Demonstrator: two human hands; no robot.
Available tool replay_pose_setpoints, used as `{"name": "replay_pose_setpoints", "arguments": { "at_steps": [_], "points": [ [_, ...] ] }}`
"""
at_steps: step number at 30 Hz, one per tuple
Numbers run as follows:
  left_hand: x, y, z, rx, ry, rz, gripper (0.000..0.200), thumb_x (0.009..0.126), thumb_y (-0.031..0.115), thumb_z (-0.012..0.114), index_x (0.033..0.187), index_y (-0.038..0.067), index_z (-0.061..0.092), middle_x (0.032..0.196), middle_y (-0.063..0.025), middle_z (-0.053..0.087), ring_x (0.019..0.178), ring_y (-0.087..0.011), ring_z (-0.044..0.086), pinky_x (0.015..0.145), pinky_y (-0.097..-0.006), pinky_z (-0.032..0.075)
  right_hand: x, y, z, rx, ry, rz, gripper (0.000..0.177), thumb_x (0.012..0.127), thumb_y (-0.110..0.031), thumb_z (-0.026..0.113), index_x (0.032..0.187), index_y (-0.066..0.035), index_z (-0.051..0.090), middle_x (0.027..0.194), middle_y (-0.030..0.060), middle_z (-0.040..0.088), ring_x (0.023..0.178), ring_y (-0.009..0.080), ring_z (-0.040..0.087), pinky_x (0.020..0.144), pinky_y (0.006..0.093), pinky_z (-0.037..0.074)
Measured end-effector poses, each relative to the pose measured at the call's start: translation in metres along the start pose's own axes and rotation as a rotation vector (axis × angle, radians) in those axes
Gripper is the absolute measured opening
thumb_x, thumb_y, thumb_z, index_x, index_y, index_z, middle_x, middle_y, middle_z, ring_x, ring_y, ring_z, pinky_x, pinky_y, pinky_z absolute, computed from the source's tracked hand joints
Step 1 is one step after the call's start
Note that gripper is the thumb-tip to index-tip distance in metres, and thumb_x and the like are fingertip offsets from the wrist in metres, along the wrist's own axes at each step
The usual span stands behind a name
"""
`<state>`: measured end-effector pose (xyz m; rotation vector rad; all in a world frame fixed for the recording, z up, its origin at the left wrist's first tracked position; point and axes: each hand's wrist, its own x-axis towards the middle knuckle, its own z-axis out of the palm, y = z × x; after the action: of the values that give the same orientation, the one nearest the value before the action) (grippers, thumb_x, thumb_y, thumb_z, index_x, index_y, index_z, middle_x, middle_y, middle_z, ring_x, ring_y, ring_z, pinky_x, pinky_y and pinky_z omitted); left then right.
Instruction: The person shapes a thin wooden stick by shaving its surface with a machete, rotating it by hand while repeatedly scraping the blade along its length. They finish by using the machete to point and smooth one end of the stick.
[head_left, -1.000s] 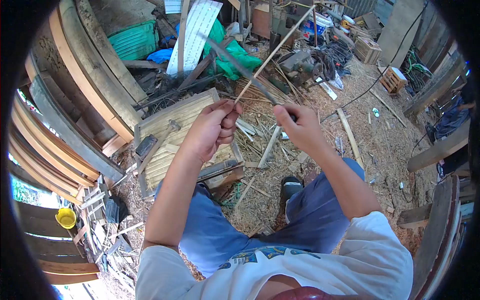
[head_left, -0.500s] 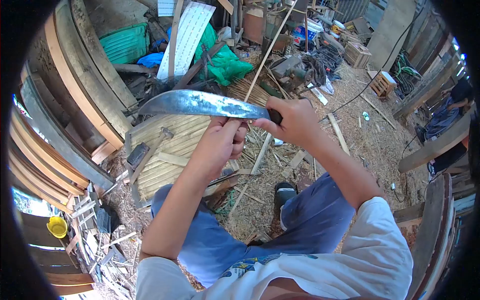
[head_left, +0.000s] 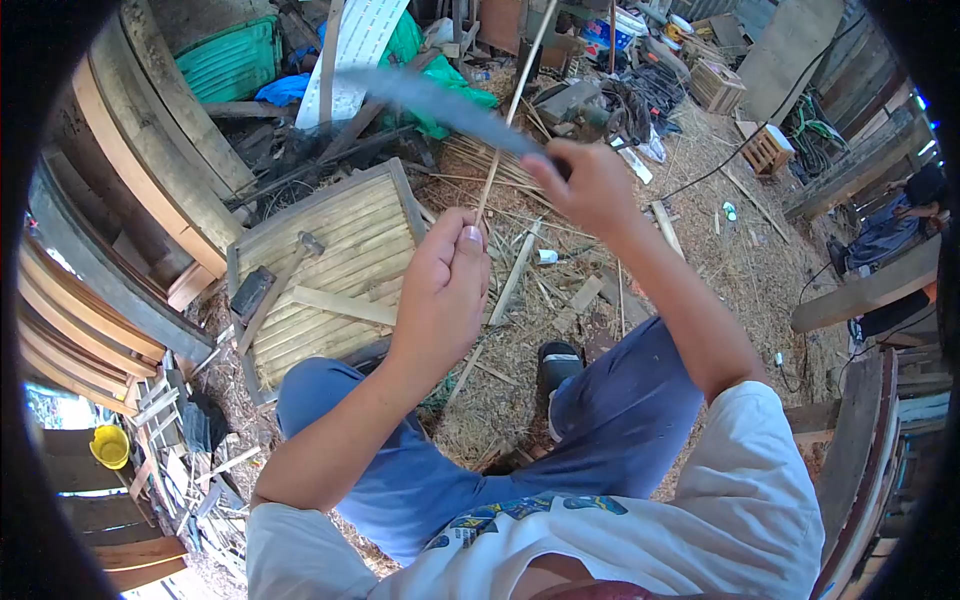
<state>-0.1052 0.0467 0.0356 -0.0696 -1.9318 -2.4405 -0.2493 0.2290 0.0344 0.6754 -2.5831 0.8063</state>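
My left hand (head_left: 445, 275) is closed around the lower end of a long thin wooden stick (head_left: 517, 92), thumb pressed along it. The stick slants up and away from my fist. My right hand (head_left: 597, 192) grips the handle of a machete (head_left: 450, 112), its blade smeared by motion and pointing to the upper left. In this view the blade crosses the stick well above my left fingers. Left of that fist, a hammer (head_left: 310, 243) and a dark block (head_left: 252, 293) lie on a slatted wooden panel (head_left: 345, 225).
Shavings and wood scraps cover the ground (head_left: 690, 310) ahead of my knees. Thin sticks (head_left: 500, 165) lie in a pile beyond my hands. Curved planks (head_left: 135, 150) stand at the left, near a yellow bucket (head_left: 110, 447). A person (head_left: 895, 215) is at the far right.
The machete has lifted away from my left fingers, its blade swinging up and forward with my right hand. My left hand has come slightly lower, still holding the stick.
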Motion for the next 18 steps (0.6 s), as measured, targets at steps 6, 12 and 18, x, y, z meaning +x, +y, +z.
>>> {"name": "replay_pose_setpoints", "arguments": {
  "at_steps": [6, 12, 18],
  "points": [
    [-0.005, 0.008, -0.003, -0.239, -0.016, -0.272, 0.016, 0.110, 0.023, 0.038, 0.102, 0.012, 0.046, 0.066, 0.0059, 0.032, 0.048, -0.0047, 0.027, 0.043, -0.0225, 0.023, 0.010, 0.069, -0.006, 0.153, 0.041, 0.349, 0.074, 0.096, -0.069, 0.047, 0.088, -0.001, 0.074, 0.058, 0.0126, 0.060, 0.059, 0.0245, 0.060, 0.059, 0.0389, 0.044],
    [0.007, -0.003, -0.008, -0.313, -0.002, -0.280, 0.014, 0.109, 0.021, 0.042, 0.107, 0.010, 0.049, 0.073, 0.0022, 0.043, 0.055, -0.0074, 0.040, 0.050, -0.0247, 0.036, -0.026, 0.000, -0.012, 0.144, -0.094, 0.154, 0.063, 0.098, -0.059, 0.056, 0.083, 0.001, 0.070, 0.057, 0.0077, 0.056, 0.055, 0.0151, 0.053, 0.052, 0.0368, 0.037],
    [0.006, -0.002, -0.016, -0.068, -0.070, -0.279, 0.022, 0.107, 0.024, 0.048, 0.111, 0.004, 0.057, 0.080, -0.0016, 0.059, 0.064, -0.0100, 0.054, 0.056, -0.0254, 0.045, -0.038, -0.014, 0.008, 0.544, -0.303, 0.446, 0.056, 0.093, -0.055, 0.066, 0.084, 0.000, 0.074, 0.061, -0.0004, 0.056, 0.056, 0.0090, 0.050, 0.050, 0.0327, 0.035]
  ]
}}
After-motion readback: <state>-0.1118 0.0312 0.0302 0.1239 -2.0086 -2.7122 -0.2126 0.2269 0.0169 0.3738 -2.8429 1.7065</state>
